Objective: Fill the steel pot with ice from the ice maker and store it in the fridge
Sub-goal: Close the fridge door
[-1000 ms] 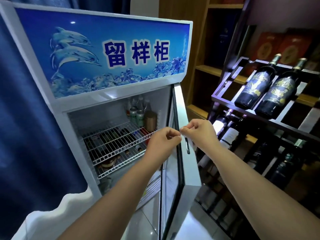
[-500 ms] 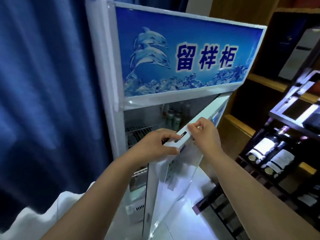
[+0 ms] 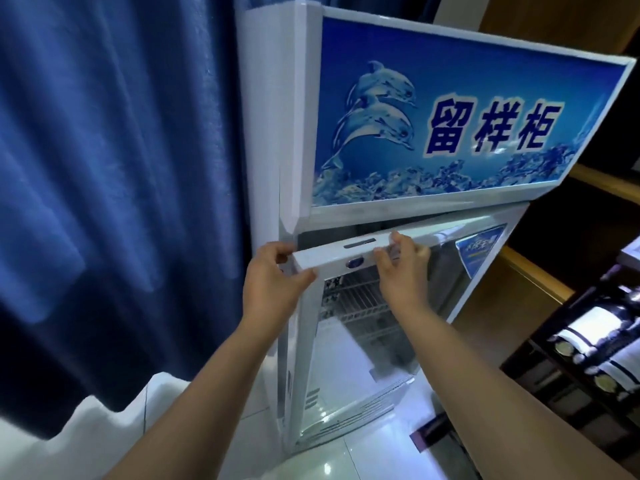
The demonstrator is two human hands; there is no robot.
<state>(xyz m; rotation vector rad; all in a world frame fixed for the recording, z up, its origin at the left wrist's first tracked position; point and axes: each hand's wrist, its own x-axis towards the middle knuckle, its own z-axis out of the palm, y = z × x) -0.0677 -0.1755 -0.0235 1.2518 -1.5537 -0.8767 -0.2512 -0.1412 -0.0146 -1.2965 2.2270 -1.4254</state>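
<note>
A tall white display fridge (image 3: 270,133) with a blue dolphin sign panel (image 3: 450,126) across its top is seen standing on a pale tiled floor (image 3: 329,459), with a dark blue curtain (image 3: 121,168) just beside its left side and brown wooden shelving (image 3: 533,271) near its right side. Its white-framed glass door (image 3: 346,358) is held slightly ajar, and a narrow dark gap is left at the door's top left corner. That corner is gripped by the left hand (image 3: 273,285), its fingers (image 3: 277,249) curled behind the frame edge and its thumb pressed on the front face. The top rail, further right, is gripped by the right hand (image 3: 401,271), its fingers (image 3: 398,240) hooked over the upper edge. White wire shelves (image 3: 360,299) are visible through the glass; what stands on them cannot be made out. A blue sticker (image 3: 481,247) is fixed near the door's top right corner. 2 dark wine bottles (image 3: 588,341) are laid in a rack at the right edge.
</note>
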